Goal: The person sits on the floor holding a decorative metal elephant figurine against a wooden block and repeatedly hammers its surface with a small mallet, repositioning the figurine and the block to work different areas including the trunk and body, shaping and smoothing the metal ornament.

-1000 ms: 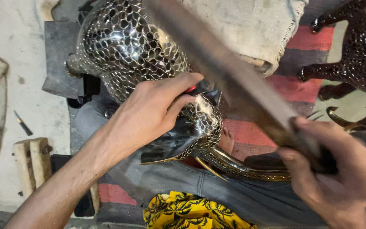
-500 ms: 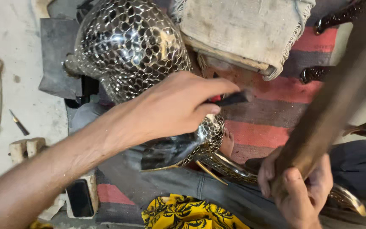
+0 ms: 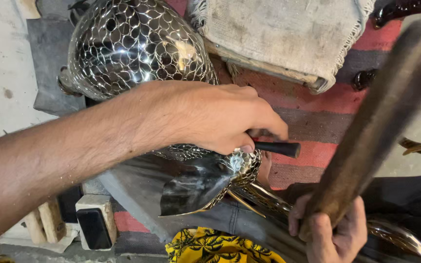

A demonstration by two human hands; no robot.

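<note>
The left hand (image 3: 215, 117) reaches across a shiny metal bird figure (image 3: 132, 46) whose body is covered in a scale pattern. Its fingers are closed together around a short black punch (image 3: 276, 148), which sticks out to the right of the thumb, its working end hidden under the hand against the figure's lower patterned part. The figure lies across the person's lap, its round body above the hand and a smooth curved flap (image 3: 193, 187) just below the hand. The right hand (image 3: 332, 234), below and right of the figure, has its fingers clamped on the end of a long wooden mallet (image 3: 381, 122), which is blurred and slants up to the right. Above the figure to the right lies a folded dirty cloth (image 3: 278, 34) on a striped rug (image 3: 317, 102). A yellow patterned cloth (image 3: 215, 248) shows below the figure.
</note>
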